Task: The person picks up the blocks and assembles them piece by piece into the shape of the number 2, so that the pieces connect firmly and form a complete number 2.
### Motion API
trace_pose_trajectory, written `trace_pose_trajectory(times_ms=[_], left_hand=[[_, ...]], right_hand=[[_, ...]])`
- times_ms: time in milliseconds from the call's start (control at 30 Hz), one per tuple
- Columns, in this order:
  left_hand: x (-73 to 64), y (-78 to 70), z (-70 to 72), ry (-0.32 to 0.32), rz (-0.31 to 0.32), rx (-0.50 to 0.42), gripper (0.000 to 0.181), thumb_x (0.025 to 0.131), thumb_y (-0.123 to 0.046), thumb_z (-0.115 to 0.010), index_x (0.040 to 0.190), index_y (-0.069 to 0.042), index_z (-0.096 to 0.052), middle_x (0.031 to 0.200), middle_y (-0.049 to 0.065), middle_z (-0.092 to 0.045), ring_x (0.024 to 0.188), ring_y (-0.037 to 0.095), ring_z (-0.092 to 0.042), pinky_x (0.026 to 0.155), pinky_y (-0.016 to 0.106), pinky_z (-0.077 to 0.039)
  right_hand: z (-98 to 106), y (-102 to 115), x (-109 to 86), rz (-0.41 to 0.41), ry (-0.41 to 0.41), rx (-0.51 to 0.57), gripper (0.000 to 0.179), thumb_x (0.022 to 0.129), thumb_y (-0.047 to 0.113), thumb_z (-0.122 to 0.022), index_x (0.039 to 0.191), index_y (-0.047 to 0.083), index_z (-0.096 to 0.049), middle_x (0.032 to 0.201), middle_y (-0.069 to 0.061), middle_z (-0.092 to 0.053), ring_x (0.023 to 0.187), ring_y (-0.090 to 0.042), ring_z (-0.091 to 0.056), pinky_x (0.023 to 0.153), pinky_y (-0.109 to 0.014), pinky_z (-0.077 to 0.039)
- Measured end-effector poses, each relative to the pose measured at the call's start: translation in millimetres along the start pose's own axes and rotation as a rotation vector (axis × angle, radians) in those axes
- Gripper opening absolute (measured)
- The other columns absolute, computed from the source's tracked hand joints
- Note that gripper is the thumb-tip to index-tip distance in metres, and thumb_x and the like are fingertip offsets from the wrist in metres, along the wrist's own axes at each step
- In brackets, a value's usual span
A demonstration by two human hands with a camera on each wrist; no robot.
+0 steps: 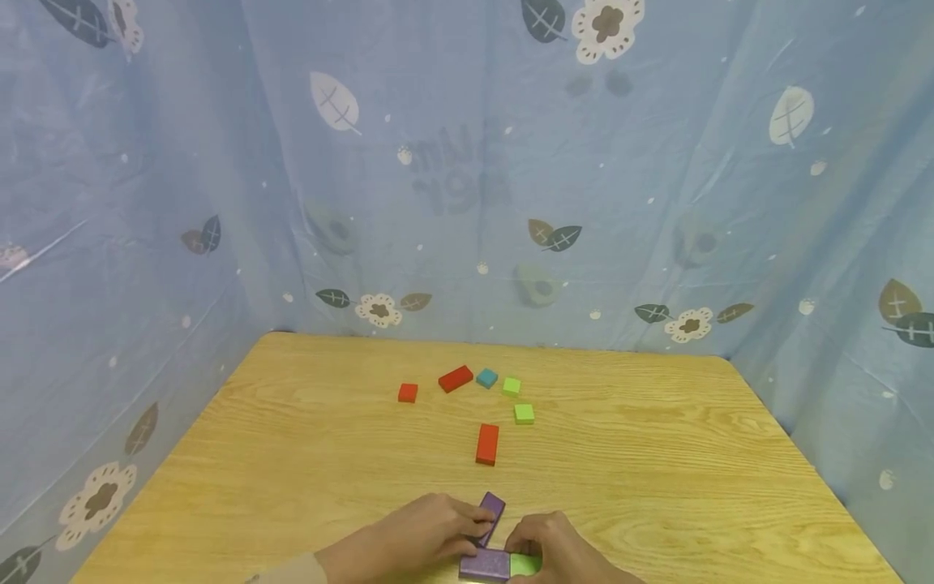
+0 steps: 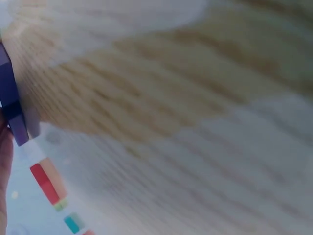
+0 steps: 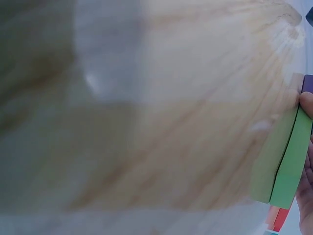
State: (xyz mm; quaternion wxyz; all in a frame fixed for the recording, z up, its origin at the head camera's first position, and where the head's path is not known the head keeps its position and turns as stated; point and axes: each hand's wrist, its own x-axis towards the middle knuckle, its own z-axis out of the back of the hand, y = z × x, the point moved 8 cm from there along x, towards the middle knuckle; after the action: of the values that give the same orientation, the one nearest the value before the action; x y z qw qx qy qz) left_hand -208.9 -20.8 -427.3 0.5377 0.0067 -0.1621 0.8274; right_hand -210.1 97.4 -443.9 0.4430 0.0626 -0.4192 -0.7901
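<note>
Near the table's front edge, my left hand (image 1: 430, 531) bends its fingers over a slanted purple block (image 1: 494, 504). Its thumb is at the left corner of a second purple block (image 1: 485, 565), which lies crosswise just below the first. My right hand (image 1: 558, 547) grips a green block (image 1: 524, 565) between thumb and fingers, its end against the crosswise purple block. The right wrist view shows the long green block (image 3: 288, 166) with a fingertip at its far end. In the left wrist view, the purple blocks (image 2: 18, 129) appear at the left edge.
Beyond the hands lies a red block (image 1: 487, 444). Farther back are a small red block (image 1: 408, 392), a longer red block (image 1: 456, 379), a blue block (image 1: 486, 378) and two small green blocks (image 1: 524, 414). A patterned blue curtain (image 1: 467, 178) surrounds the wooden table (image 1: 657, 454).
</note>
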Motion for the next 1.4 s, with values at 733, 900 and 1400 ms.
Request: trace_pose_trajectory(times_ms=[733,900,1400], left_hand=[[0.5,2.1,2.3,-0.004,-0.031,-0.048,0.028,0.094,-0.021,-0.061,0.116,-0.007,-0.069,0.126,0.004,-0.062,0.113,0.008,-0.058,0.088,0.009,-0.045],[0.3,0.9,0.0,-0.002,-0.044,-0.034,0.028,0.094,-0.021,-0.061,0.117,-0.007,-0.068,0.126,0.003,-0.062,0.113,0.007,-0.058,0.087,0.008,-0.045],[1.2,4.2,-2.0,0.019,-0.011,-0.054,0.028,0.093,-0.020,-0.062,0.117,-0.007,-0.068,0.124,0.002,-0.063,0.109,0.005,-0.059,0.083,0.007,-0.046]], right_hand=[[1,-3,3.7,-0.001,0.040,0.054,0.023,0.081,0.022,-0.078,0.096,0.006,-0.069,0.087,0.005,-0.068,0.074,0.003,-0.060,0.061,-0.016,-0.053],[3,-6,4.0,-0.044,0.054,0.120,0.028,0.079,0.019,-0.080,0.099,0.003,-0.068,0.092,0.004,-0.068,0.079,0.000,-0.062,0.066,-0.020,-0.055],[89,-55,73.3,-0.067,0.213,0.697,0.040,0.089,-0.004,-0.062,0.127,-0.012,-0.053,0.131,-0.018,-0.057,0.124,-0.029,-0.051,0.106,-0.050,-0.035]])
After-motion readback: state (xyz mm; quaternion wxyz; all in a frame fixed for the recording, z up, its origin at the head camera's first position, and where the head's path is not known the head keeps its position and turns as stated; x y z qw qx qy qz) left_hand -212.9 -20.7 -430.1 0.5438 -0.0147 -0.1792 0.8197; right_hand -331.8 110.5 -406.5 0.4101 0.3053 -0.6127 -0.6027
